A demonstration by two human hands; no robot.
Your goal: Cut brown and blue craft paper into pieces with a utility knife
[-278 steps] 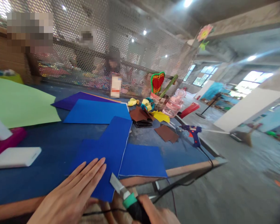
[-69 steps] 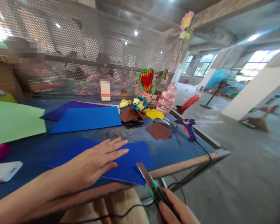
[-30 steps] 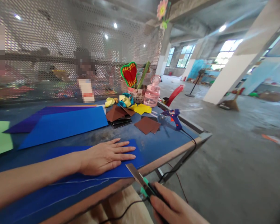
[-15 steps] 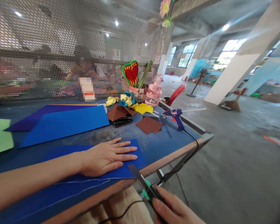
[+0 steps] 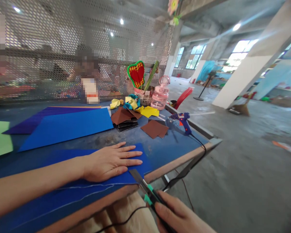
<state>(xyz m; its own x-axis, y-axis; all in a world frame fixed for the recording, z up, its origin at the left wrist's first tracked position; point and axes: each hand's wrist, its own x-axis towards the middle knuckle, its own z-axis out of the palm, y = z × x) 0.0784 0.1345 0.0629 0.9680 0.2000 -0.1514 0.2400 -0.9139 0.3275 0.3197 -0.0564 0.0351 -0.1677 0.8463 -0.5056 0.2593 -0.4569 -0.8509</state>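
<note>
My left hand [image 5: 111,161] lies flat with its fingers spread on a dark blue sheet [image 5: 138,152] near the front edge of the table. In my right hand [image 5: 177,210] is a utility knife [image 5: 151,194] with a dark and green handle. Its blade reaches over the table edge, its tip above the blue sheet just below my left thumb. Whether the blade touches the sheet I cannot tell. Wavy pale-edged lines run along the blue sheets [image 5: 87,194] below my left forearm.
Behind my hands lie a brighter blue sheet [image 5: 70,127], a purple sheet [image 5: 36,121], brown pieces [image 5: 154,128] and yellow pieces [image 5: 149,111]. A glue gun [image 5: 184,121] with a cord rests at the right. A pink bottle [image 5: 159,97] stands farther back, before a mesh screen [image 5: 123,58].
My right hand and the knife have moved slightly left and up, bringing the blade tip closer to my left thumb. The left hand stays flat in place.
</note>
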